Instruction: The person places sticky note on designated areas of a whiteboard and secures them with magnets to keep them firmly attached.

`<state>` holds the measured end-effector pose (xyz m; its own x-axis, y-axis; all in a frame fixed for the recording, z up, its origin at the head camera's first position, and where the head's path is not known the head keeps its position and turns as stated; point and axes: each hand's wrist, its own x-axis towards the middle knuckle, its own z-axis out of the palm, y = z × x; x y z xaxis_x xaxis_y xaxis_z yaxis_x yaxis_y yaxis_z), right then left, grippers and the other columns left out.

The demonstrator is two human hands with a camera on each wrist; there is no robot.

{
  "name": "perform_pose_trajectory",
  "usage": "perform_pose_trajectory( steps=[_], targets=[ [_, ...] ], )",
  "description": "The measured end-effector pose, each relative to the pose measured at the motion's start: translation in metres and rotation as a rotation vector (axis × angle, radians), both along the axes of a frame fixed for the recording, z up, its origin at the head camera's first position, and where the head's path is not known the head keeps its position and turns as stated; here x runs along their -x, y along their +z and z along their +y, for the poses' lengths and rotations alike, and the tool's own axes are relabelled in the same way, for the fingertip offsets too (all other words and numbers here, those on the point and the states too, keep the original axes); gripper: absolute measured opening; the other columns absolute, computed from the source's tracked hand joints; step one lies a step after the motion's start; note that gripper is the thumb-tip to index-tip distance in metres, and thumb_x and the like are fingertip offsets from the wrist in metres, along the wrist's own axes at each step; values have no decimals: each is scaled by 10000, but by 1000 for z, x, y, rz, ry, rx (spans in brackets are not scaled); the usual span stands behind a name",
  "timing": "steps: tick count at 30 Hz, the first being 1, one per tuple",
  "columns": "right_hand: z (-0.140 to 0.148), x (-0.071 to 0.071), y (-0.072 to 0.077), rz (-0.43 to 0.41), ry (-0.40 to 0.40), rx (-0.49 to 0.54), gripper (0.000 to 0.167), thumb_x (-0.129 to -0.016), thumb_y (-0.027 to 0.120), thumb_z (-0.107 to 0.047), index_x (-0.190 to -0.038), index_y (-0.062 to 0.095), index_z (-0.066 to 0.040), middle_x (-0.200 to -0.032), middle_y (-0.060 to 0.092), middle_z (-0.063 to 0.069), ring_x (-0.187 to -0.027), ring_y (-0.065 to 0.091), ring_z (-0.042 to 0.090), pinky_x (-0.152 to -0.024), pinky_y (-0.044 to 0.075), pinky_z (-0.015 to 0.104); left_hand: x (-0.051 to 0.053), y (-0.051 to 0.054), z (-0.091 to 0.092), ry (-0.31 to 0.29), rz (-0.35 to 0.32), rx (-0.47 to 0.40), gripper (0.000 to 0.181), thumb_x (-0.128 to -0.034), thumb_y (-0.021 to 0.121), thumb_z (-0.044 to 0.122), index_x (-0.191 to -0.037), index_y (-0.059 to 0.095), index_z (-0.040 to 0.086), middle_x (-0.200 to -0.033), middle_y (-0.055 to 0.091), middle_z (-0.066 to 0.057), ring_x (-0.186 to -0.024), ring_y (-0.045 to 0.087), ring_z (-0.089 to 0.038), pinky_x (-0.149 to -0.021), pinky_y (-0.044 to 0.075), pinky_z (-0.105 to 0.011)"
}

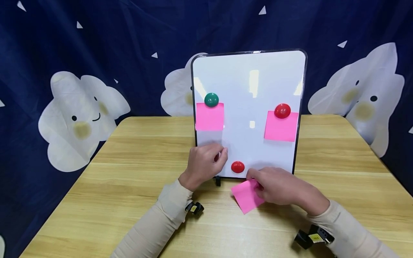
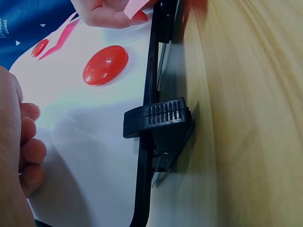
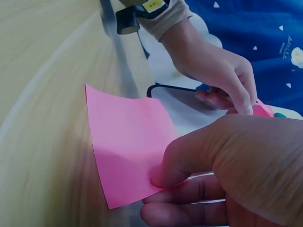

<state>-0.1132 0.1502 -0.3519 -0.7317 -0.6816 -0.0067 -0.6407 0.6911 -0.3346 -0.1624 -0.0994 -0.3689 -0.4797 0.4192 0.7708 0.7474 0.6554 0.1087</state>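
Observation:
My right hand (image 1: 280,184) pinches a pink sticky note (image 1: 246,196) between thumb and fingers, just below the whiteboard's (image 1: 248,136) bottom edge. The note hangs over the table, slightly bowed in the right wrist view. My left hand (image 1: 206,161) is in front of the board's lower left, fingers curled, with nothing visible in it. Between the two hands, a red round magnet (image 1: 237,167) sits low on the board. Higher up, a green magnet (image 1: 211,100) is on the top of a left pink note (image 1: 209,120), and another red magnet (image 1: 282,111) on a right pink note (image 1: 281,129).
The whiteboard stands upright on a wooden table (image 1: 129,179), with a black foot clip (image 2: 158,118) at its bottom edge. Behind it hangs a dark blue curtain (image 1: 155,28) with white clouds. Black cameras are strapped to both wrists.

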Motion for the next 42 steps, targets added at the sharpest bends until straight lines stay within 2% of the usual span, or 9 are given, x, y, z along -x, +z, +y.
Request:
perform_pose_trajectory(
  steps=[10,20,27,37,42],
  targets=[
    [4,1,7,-41,-45,-6,301,-802,752,-37,-1017,621,-201,-781,529,-115,-734,496,112,-638,447,277,-1,1,1,3,-4,9,348,-948,604,213,-621,499,159,-545,411,71,-477,390,-76,-432,290,-204],
    [10,4,13,-49,-77,35,241,-855,730,-71,-1052,632,-168,-780,528,-100,-721,505,110,-628,451,281,-1,-1,1,5,-7,20,361,-951,601,216,-612,488,164,-541,400,74,-475,380,-77,-436,285,-204],
    [11,8,9,-29,-76,70,244,-844,734,-58,-1028,629,-180,-770,531,-113,-712,507,100,-609,459,271,0,-1,1,4,-3,23,359,-950,601,217,-612,491,166,-541,399,75,-477,380,-75,-438,286,-204],
    [12,10,14,-12,-107,109,221,-861,731,-91,-1027,599,-150,-714,505,-94,-650,491,94,-572,451,272,-2,0,2,-6,-4,18,361,-955,601,218,-612,500,167,-544,404,79,-484,390,-75,-444,298,-204],
    [13,10,15,17,-113,123,172,-872,696,-73,-977,586,-154,-687,481,-90,-631,467,93,-565,427,275,-2,0,2,-9,-7,19,362,-957,597,219,-612,502,168,-547,410,79,-486,393,-75,-447,304,-204]
  ],
)
